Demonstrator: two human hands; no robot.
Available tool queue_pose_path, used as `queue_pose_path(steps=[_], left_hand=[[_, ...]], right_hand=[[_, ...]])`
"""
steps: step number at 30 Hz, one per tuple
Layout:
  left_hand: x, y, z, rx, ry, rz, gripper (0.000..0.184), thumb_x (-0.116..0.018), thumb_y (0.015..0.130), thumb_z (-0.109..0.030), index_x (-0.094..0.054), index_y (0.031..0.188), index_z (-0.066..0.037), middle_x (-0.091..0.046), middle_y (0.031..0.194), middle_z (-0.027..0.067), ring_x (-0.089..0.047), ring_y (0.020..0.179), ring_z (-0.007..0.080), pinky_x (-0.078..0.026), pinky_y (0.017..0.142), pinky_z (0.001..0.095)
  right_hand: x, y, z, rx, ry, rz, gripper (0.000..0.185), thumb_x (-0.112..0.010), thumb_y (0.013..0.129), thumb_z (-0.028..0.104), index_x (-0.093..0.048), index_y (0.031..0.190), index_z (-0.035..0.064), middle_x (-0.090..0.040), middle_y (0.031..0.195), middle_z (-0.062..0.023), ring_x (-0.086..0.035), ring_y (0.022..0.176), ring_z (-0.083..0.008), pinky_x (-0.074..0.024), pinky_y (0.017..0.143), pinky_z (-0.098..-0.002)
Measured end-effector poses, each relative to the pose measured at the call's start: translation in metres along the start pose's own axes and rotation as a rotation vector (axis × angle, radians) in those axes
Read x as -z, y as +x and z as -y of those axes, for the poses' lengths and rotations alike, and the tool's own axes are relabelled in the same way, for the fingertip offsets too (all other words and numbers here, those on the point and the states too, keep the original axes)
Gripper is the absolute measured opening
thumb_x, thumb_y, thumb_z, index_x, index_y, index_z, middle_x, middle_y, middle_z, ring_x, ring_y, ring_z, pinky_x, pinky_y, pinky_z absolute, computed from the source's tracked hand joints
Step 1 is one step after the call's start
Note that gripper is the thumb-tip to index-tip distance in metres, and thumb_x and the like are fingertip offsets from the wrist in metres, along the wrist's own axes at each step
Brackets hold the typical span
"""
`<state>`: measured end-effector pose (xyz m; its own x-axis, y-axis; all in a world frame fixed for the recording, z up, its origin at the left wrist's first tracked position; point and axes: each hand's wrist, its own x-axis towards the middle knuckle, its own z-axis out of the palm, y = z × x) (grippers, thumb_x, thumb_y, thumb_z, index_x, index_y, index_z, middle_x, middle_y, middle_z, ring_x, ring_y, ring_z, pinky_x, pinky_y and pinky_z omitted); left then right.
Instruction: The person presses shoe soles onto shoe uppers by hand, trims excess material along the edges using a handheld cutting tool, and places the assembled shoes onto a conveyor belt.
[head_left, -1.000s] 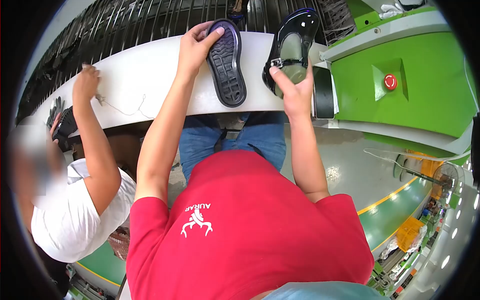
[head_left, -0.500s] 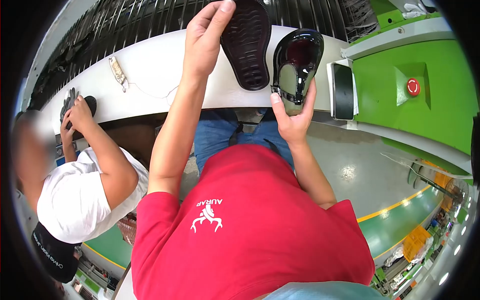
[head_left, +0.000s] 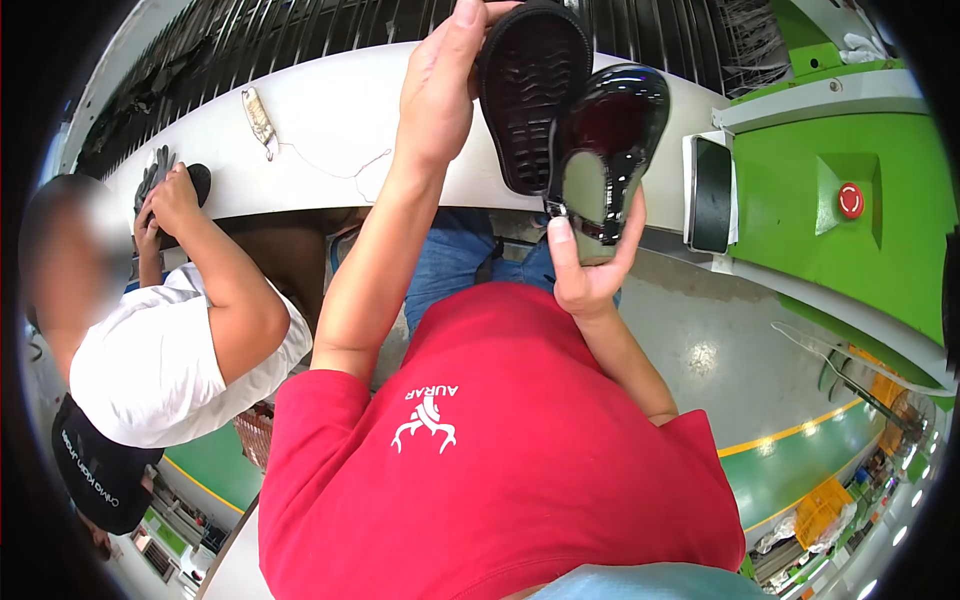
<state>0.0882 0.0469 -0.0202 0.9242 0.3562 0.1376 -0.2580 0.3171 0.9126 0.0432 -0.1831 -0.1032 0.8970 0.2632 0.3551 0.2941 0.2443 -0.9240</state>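
Red button (head_left: pixel 851 201) on green machine (head_left: pixel 780 190), yellow crate (head_left: pixel 824 508), fan (head_left: pixel 911 413), white-shirted co-worker (head_left: pixel 165 355)

We observe a white worktop (head_left: pixel 345 95). Directly on its surface, we find one elongated pale bundle (head_left: pixel 259 122) and a thin thread (head_left: pixel 335 174) running loosely rightward from it.

Passage over white table (head_left: pixel 345 105) between left hand (head_left: pixel 440 95) and pale bundle (head_left: pixel 259 120); black device (head_left: pixel 711 195) obstacle right of shoe (head_left: pixel 632 110).

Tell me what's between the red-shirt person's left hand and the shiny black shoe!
In the head view, a black sole, held by that left hand, is between it and the shiny black shoe.
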Motion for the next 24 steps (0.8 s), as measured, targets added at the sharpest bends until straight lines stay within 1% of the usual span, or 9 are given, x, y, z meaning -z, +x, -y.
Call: queue_pose_path(steps=[1, 2, 4, 5, 7, 8, 12, 18, 24], left_hand=[[0.001, -0.004, -0.004, 0.041, -0.016, 0.052, 0.05, -0.058, 0.118, -0.039, -0.066, 0.14, 0.004, -0.078, 0.123, 0.0094, -0.071, 0.114, 0.0125, -0.056, 0.098, 0.0282], [-0.004, -0.007, -0.003, -0.065, 0.041, 0.049, 0.053, -0.062, 0.115, -0.041, -0.065, 0.142, 0.004, -0.077, 0.126, 0.011, -0.071, 0.116, 0.0152, -0.055, 0.101, 0.0302], [-0.017, -0.015, 0.003, -0.277, 0.155, 0.036, 0.062, -0.07, 0.11, -0.045, -0.062, 0.144, 0.005, -0.075, 0.13, 0.0144, -0.071, 0.121, 0.0204, -0.055, 0.107, 0.0342], [-0.016, -0.022, 0.001, -0.198, 0.071, 0.091, 0.073, -0.086, 0.098, -0.04, -0.059, 0.148, 0.006, -0.074, 0.133, 0.0168, -0.071, 0.124, 0.0253, -0.054, 0.111, 0.0377], [-0.024, -0.031, -0.01, -0.23, 0.178, 0.102, 0.077, -0.095, 0.088, -0.025, -0.058, 0.149, 0.006, -0.075, 0.132, 0.0181, -0.072, 0.123, 0.0246, -0.055, 0.11, 0.0377], [-0.03, -0.034, -0.014, -0.176, 0.109, 0.084, 0.082, -0.099, 0.082, -0.014, -0.058, 0.15, 0.005, -0.075, 0.131, 0.0186, -0.074, 0.121, 0.0243, -0.056, 0.108, 0.0368], [-0.03, -0.037, -0.018, -0.232, 0.235, 0.091, 0.085, -0.1, 0.078, -0.009, -0.059, 0.151, 0.004, -0.076, 0.129, 0.0183, -0.076, 0.118, 0.023, -0.059, 0.106, 0.0352], [-0.036, -0.042, -0.019, -0.272, 0.292, 0.053, 0.075, -0.098, 0.083, -0.009, -0.063, 0.148, 0.005, -0.075, 0.128, 0.0175, -0.075, 0.118, 0.0231, -0.06, 0.104, 0.0356], [-0.036, -0.042, -0.018, -0.263, 0.267, 0.045, 0.069, -0.096, 0.087, -0.008, -0.064, 0.147, 0.004, -0.075, 0.128, 0.017, -0.075, 0.117, 0.0223, -0.06, 0.103, 0.0356]], right_hand=[[-0.001, 0.0, -0.001, 0.033, -0.047, 0.028, 0.091, -0.078, 0.095, 0.008, -0.026, 0.167, -0.0106, -0.053, 0.147, -0.0198, -0.059, 0.131, -0.0253, -0.049, 0.112, -0.0386], [-0.004, -0.001, -0.002, 0.025, -0.029, 0.021, 0.09, -0.08, 0.094, 0.013, -0.03, 0.164, -0.0117, -0.054, 0.141, -0.0191, -0.059, 0.125, -0.0256, -0.05, 0.108, -0.0394], [-0.005, -0.003, 0.0, 0.029, -0.067, 0.055, 0.089, -0.081, 0.093, 0.016, -0.032, 0.163, -0.0116, -0.055, 0.14, -0.0193, -0.059, 0.122, -0.0263, -0.0503, 0.106, -0.0398], [-0.005, -0.004, 0.0, 0.03, -0.085, 0.073, 0.089, -0.081, 0.093, 0.017, -0.033, 0.162, -0.0116, -0.055, 0.139, -0.0194, -0.059, 0.121, -0.0266, -0.0504, 0.105, -0.04], [-0.006, -0.006, -0.001, 0.056, -0.106, 0.087, 0.089, -0.081, 0.091, 0.019, -0.035, 0.161, -0.0117, -0.055, 0.139, -0.0207, -0.059, 0.121, -0.0288, -0.0508, 0.104, -0.0412], [-0.006, -0.007, 0.001, 0.056, -0.098, 0.097, 0.089, -0.081, 0.091, 0.019, -0.035, 0.161, -0.0117, -0.055, 0.139, -0.021, -0.059, 0.121, -0.0292, -0.0508, 0.105, -0.0414], [-0.008, -0.01, 0.006, 0.035, -0.1, 0.117, 0.089, -0.08, 0.09, 0.017, -0.035, 0.161, -0.0118, -0.054, 0.139, -0.0215, -0.06, 0.122, -0.0305, -0.0508, 0.106, -0.0423], [-0.01, -0.009, 0.008, 0.018, -0.097, 0.116, 0.087, -0.08, 0.091, 0.018, -0.036, 0.16, -0.0122, -0.055, 0.139, -0.0218, -0.06, 0.123, -0.0308, -0.0509, 0.106, -0.0428], [-0.011, -0.007, 0.007, 0.07, -0.138, 0.11, 0.086, -0.079, 0.092, 0.018, -0.037, 0.16, -0.013, -0.056, 0.137, -0.0223, -0.061, 0.12, -0.0309, -0.0516, 0.104, -0.0424]])
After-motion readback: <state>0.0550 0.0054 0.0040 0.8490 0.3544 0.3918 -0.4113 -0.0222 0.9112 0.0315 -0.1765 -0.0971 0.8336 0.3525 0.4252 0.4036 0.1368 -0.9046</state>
